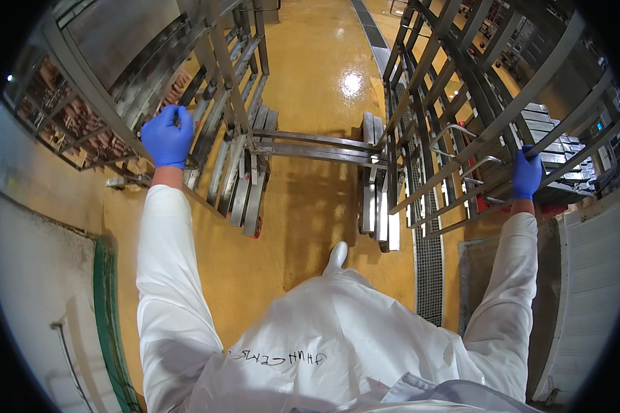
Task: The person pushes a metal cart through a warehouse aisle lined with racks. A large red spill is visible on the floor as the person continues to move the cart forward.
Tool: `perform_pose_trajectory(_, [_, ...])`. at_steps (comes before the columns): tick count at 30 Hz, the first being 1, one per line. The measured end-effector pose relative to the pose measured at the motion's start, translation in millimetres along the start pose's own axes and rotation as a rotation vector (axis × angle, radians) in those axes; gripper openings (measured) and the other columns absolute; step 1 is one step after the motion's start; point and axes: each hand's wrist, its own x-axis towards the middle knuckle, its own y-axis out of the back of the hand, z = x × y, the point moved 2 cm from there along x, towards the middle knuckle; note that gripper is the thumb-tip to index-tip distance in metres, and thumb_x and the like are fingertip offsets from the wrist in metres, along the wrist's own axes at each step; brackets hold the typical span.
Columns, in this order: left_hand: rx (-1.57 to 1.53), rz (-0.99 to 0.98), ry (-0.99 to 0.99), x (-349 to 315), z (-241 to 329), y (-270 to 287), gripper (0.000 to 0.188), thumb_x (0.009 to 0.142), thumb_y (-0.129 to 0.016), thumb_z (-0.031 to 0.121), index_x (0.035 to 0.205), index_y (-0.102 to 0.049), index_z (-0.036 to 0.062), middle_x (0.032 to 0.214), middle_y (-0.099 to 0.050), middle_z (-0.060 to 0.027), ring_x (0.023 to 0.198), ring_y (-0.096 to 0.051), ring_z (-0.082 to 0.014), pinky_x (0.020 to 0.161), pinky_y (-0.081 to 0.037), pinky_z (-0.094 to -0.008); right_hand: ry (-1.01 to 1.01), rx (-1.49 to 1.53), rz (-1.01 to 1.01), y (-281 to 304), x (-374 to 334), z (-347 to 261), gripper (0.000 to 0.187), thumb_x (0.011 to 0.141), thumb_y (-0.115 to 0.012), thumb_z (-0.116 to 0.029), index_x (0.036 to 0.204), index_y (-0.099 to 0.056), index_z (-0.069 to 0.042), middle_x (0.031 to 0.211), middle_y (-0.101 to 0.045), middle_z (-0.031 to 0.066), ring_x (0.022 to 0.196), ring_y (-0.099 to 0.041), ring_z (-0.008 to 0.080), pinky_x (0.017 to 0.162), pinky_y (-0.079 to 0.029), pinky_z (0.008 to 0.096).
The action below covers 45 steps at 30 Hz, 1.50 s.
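Big metal rack [317, 154] is dead ahead, between and beyond both grips: right hand [527, 175] is wrapped round a bar on its right side, left hand [165, 140] is curled by the left side, can't tell if it's clamped. Shiny yellow floor [310, 55] below.

I log remotely: each hand [167, 143] in a blue glove [528, 177], loose white fabric sleeves [171, 265], creased white plastic apron [372, 330] with black handwriting [293, 358], rounded white boot [336, 257].
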Motion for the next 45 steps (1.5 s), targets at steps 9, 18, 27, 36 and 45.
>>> perform_pose_trajectory(9, [0.053,-0.053,0.014,18,6,-5,0.02,0.09,-0.064,0.026,0.078,-0.07,0.0112,0.063,-0.063,-0.0145,0.058,-0.062,-0.0356,0.053,-0.046,-0.0467,0.043,-0.01,-0.004,21,10,-15,0.035,0.083,-0.073,-0.024,0.113,-0.065,-0.007,0.097,-0.071,0.0093,0.089,-0.07,0.0253,0.082,-0.053,0.0375])
perform_pose_trajectory(18, [0.177,-0.09,0.042,21,15,0,0.024,0.091,-0.063,0.03,0.078,-0.07,0.0108,0.068,-0.066,-0.0174,0.06,-0.063,-0.0401,0.055,-0.048,-0.0513,-0.012,0.025,-0.006,50,-13,-40,0.036,0.08,-0.074,-0.029,0.11,-0.064,-0.01,0.097,-0.071,0.007,0.092,-0.07,0.0283,0.086,-0.052,0.0382])
perform_pose_trajectory(27, [0.107,0.046,0.061,-26,-35,-22,0.022,0.09,-0.064,0.031,0.078,-0.071,0.0142,0.066,-0.065,-0.0168,0.06,-0.063,-0.0394,0.057,-0.05,-0.0501,0.092,0.094,-0.037,7,-53,-15,0.031,0.09,-0.069,-0.018,0.114,-0.063,0.001,0.097,-0.066,0.0055,0.084,-0.058,0.0137,0.079,-0.049,0.0303])
perform_pose_trajectory(36, [0.099,-0.024,0.073,0,-75,6,0.023,0.087,-0.066,0.033,0.074,-0.072,0.0156,0.06,-0.065,-0.011,0.059,-0.066,-0.0336,0.057,-0.051,-0.0452,0.108,-0.013,-0.006,19,-70,-73,0.031,0.088,-0.068,-0.024,0.11,-0.068,-0.003,0.1,-0.071,0.0137,0.093,-0.067,0.03,0.086,-0.05,0.0403])
perform_pose_trajectory(45, [0.126,-0.142,0.197,-55,-70,-38,0.032,0.091,-0.06,0.047,0.087,-0.076,0.0192,0.074,-0.071,-0.0115,0.07,-0.069,-0.0372,0.064,-0.054,-0.046,0.09,0.046,-0.016,-13,-71,-15,0.043,0.093,-0.073,-0.037,0.117,-0.072,-0.002,0.105,-0.074,0.0054,0.094,-0.066,0.0153,0.088,-0.049,0.0309])
